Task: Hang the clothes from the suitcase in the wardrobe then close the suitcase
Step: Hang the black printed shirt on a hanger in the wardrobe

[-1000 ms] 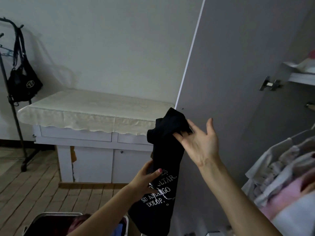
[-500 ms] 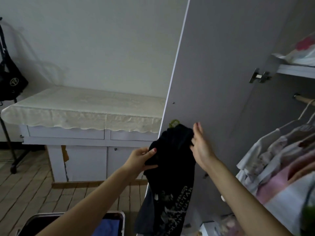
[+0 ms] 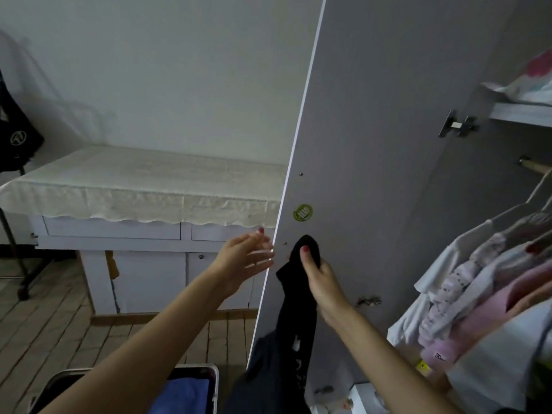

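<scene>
A black printed garment [image 3: 294, 318] hangs down in front of the open grey wardrobe door [image 3: 367, 150]. My right hand [image 3: 318, 274] pinches its top end. My left hand [image 3: 245, 258] is spread flat beside the door's white edge, holding nothing. The open suitcase [image 3: 206, 383] lies at the bottom with a blue item inside, partly hidden by my left arm. Several pale and pink clothes [image 3: 484, 291] hang from the wardrobe rail [image 3: 534, 165] on the right.
A white cabinet with a cream lace cloth [image 3: 143, 186] stands against the far wall. A black bag [image 3: 15, 135] hangs on a coat stand at the left edge. A wardrobe shelf [image 3: 522, 112] carries folded items. Wooden floor lies between suitcase and cabinet.
My left hand has let go of the black garment and moved left of the door edge. My right hand now grips the garment's top alone. The view has shifted right.
</scene>
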